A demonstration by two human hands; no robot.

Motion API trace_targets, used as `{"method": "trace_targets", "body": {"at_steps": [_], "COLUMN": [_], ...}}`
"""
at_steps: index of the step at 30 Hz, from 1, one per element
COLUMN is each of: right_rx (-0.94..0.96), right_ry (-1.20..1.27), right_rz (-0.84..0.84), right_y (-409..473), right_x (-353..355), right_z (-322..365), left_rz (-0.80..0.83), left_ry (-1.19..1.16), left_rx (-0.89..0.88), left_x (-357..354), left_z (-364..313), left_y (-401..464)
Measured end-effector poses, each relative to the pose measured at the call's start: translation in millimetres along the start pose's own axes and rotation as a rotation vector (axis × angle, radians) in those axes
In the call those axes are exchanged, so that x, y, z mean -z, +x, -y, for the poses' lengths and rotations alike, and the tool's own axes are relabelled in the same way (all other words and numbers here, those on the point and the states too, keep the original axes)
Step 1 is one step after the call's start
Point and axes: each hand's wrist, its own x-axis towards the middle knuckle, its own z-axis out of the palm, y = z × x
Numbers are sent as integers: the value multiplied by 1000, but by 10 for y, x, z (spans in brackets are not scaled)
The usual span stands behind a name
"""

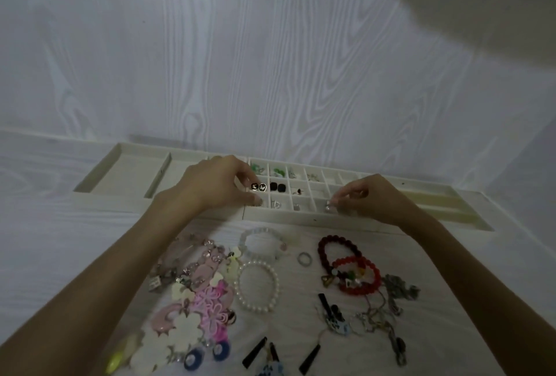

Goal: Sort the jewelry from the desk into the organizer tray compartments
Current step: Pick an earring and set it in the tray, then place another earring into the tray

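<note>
Jewelry (258,282) mostly unsorted on desk just before organizer tray (304,219). Head view: right hand (373,198) pinching small clear earring (328,206) over tray's front-row compartment; left hand (216,186) curled at front-left cells, contents unclear. Placing step; next, release and fetch another piece.

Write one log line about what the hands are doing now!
left hand: over tray | right hand: pinches clear earring over tray | bracelets: on desk
</note>
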Motion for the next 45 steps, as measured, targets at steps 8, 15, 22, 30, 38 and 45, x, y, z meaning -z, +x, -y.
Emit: {"method": "trace_targets", "body": {"at_steps": [8, 15, 22, 30, 38, 45], "right_rx": [11, -12, -22, -8, 43, 113], "right_ry": [-130, -326, -486, -354, -130, -43], "right_rz": [51, -51, -135, -190, -184, -24], "right_y": [97, 156, 152, 26, -585, -1021], "right_x": [-133, -249, -260, -133, -52, -145], "right_z": [25, 86, 144, 213, 135, -118], "left_rz": [37, 46, 46, 54, -62, 109], "left_ry": [2, 14, 16, 27, -22, -51], "left_rx": [-7, -5, -9, -16, -126, -281], "left_x": [29, 35, 50, 79, 126, -122], "left_z": [14, 9, -11, -35, -260, -568], "left_y": [-13, -21, -43, -59, -356, -763]}}
